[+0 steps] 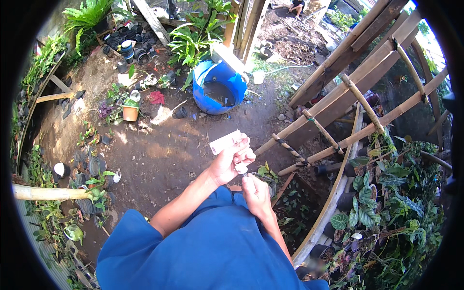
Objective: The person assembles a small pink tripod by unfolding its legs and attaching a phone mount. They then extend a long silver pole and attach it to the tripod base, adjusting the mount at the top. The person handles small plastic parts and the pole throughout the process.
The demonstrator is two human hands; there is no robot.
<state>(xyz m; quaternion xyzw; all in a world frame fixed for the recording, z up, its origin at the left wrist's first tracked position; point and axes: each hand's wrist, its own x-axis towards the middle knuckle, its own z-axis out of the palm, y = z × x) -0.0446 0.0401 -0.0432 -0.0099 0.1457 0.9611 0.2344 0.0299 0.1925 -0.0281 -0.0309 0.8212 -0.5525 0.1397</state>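
Note:
In front of my blue shirt, my left hand (pixel 226 163) is closed round a flat, pale, rectangular slab (pixel 223 142) that juts out to the left past the thumb. Whether it is a phone or another device, I cannot tell. A small whitish piece (pixel 240 168) shows at the lower fingers of that hand. Just below and to the right, my right hand (pixel 256 192) is closed in a pinch, its fingertips close to the whitish piece. Something small and dark (pixel 244 176) pokes out at the right fingertips, too small to name.
A cut blue plastic drum (pixel 217 107) stands ahead on bare soil. A wooden ladder (pixel 360 125) leans at the right, beside a bed of leafy plants (pixel 367 212). Left are black pots (pixel 96 166), an orange pot (pixel 130 113) and a bamboo pole (pixel 53 193). A person (pixel 297 7) is far off.

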